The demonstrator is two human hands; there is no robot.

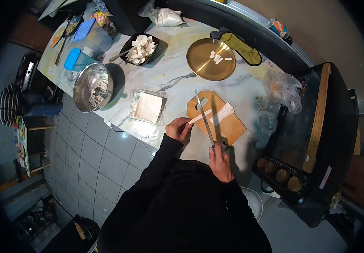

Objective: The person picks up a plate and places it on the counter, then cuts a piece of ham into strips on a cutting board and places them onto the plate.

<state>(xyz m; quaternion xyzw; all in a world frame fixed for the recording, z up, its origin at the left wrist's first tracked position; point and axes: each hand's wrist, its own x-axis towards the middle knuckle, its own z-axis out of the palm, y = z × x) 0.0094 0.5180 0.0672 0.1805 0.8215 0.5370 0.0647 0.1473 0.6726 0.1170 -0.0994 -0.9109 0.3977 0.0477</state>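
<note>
My left hand point(179, 128) pinches the near end of a pale, flat dough strip point(200, 117) lying on the wooden cutting board point(231, 131). In my right hand point(220, 163) is the handle of a long knife point(204, 117), whose blade crosses over the strip and points away from me. Several more dough strips point(223, 113) lie fanned on the board to the right of the blade. Left of the board, a stack of square pale wrappers point(149, 107) rests in clear plastic. Beyond the board, small white pieces point(218, 59) sit on a round gold plate point(199, 66).
A steel bowl point(80, 90) with a whitish mix stands at the table's left edge. Behind it are blue-lidded containers point(73, 60). A black bowl point(124, 51) holds folded wrappers. At right stands a black oven point(291, 139), with plastic bags point(284, 89) beside it.
</note>
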